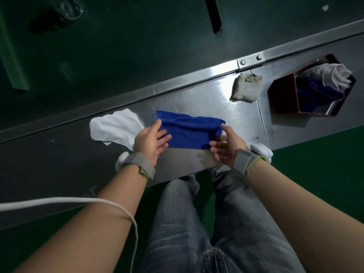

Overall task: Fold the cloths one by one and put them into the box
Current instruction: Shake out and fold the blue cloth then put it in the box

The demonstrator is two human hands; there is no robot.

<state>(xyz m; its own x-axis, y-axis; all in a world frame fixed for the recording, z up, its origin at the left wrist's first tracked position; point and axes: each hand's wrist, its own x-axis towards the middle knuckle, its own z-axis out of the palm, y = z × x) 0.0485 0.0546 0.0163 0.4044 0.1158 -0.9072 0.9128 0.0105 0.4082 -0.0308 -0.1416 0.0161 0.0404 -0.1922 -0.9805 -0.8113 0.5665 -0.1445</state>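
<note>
Steel table, left hand and right hand each pinching blue cloth ends

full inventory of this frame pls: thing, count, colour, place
blue cloth: 1, blue, table centre, between both hands
white cloth: 1, white, left of blue cloth
dirty cloth: 1, off-white, stained, near table's far edge
box: 1, dark red, table right; holds blue and white cloths
table: 1, steel
cable: 1, white, over left forearm
left hand: on blue cloth's left end
right hand: pinching blue cloth's right end
</note>
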